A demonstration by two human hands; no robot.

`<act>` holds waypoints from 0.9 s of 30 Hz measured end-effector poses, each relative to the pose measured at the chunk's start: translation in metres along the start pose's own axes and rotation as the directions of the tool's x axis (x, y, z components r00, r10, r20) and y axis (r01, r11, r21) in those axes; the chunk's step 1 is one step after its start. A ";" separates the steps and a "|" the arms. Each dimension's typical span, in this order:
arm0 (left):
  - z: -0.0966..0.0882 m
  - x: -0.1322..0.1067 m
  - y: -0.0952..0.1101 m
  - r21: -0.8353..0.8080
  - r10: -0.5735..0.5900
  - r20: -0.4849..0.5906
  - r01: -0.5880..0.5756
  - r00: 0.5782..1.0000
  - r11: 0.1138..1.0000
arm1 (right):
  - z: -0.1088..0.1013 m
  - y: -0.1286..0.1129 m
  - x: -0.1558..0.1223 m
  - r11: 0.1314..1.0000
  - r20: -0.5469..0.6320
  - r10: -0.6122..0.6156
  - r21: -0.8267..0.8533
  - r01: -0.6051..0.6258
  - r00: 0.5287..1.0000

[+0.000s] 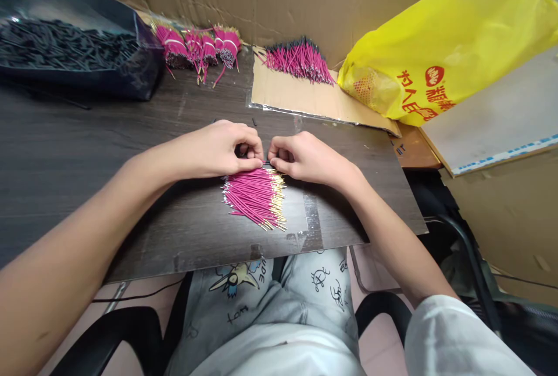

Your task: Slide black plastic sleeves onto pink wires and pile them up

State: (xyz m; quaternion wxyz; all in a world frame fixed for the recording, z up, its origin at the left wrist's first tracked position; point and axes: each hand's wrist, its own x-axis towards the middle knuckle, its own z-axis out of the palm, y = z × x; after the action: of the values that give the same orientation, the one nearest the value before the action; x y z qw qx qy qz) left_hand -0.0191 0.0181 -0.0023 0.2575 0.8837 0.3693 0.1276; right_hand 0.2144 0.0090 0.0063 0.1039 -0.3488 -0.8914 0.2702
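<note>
Magenta wires [250,190] lie massed, gold-tipped at right, apparently silver-tipped left.

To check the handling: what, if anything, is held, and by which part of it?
A thin pink wire, apparently: the left hand pinches its pink length, the right hand its dark end; exact contact is unclear.

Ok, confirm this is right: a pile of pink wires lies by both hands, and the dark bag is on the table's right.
Not quite: the head view shows the dark bag on the left side of the table, not the right. The pile of pink wires does lie by the left hand and right hand.
</note>
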 end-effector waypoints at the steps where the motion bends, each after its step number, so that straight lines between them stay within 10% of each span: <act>1: 0.001 0.000 0.000 0.000 0.002 -0.007 -0.002 1.000 1.000 | -0.001 0.000 0.000 1.000 0.000 0.007 -0.006 -0.007 1.000; 27: 0.007 -0.001 0.009 -0.078 0.008 -0.154 -0.020 0.988 0.997 | -0.006 0.005 -0.003 0.999 -0.036 -0.005 0.039 0.007 0.999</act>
State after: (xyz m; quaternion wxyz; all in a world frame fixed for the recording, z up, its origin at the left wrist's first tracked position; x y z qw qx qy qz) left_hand -0.0116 0.0094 -0.0031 0.2624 0.8629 0.3764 0.2118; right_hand 0.2217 0.0126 0.0086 0.1276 -0.3489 -0.8849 0.2809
